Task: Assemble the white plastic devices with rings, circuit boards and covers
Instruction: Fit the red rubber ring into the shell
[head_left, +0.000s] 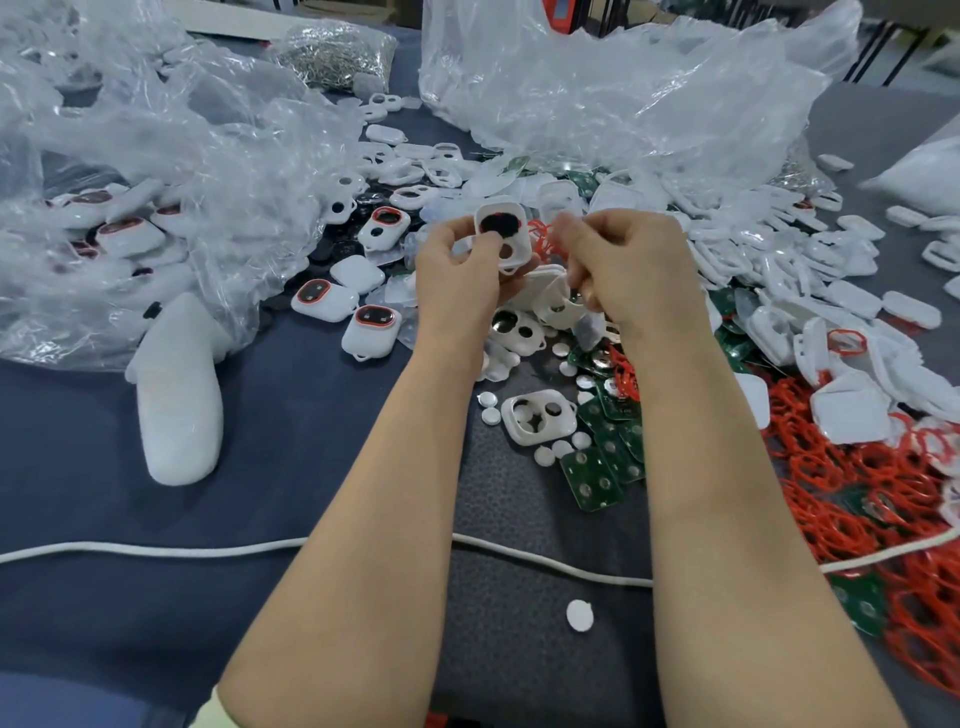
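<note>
1. White plastic shell (501, 234) is held up above the middle of the worktop (311, 467), tilted toward the camera, its open side showing a dark round part inside and a trace of red at the top edge
2. Left hand (457, 265) grips the shell, fingers (485, 241) curled round its left and lower edges
3. Right hand (628, 265) is just beside the shell, its fingers (569, 228) clenched in a pinch on what seems to be a thin red ring (543, 236); blur hides the exact hold
4. Judged from this, the ring step is in hand: the seal is being brought to the shell, and board and cover are not yet fitted
5. Next move calls for laying the limp ring evenly round the shell's rim while the left hand holds it steady, then reaching for a board
6. Green circuit boards (589, 486) lie below the hands, beside an empty shell (537, 418) and small white discs (579, 616)
7. Loose red rings (841, 488) heap at the right, with white covers (852, 296) piled beyond them
8. Finished devices (371, 325) with red-edged windows lie at the left, near crumpled clear bags (597, 88)
9. White cord (156, 551) runs across the worktop under the forearms
</note>
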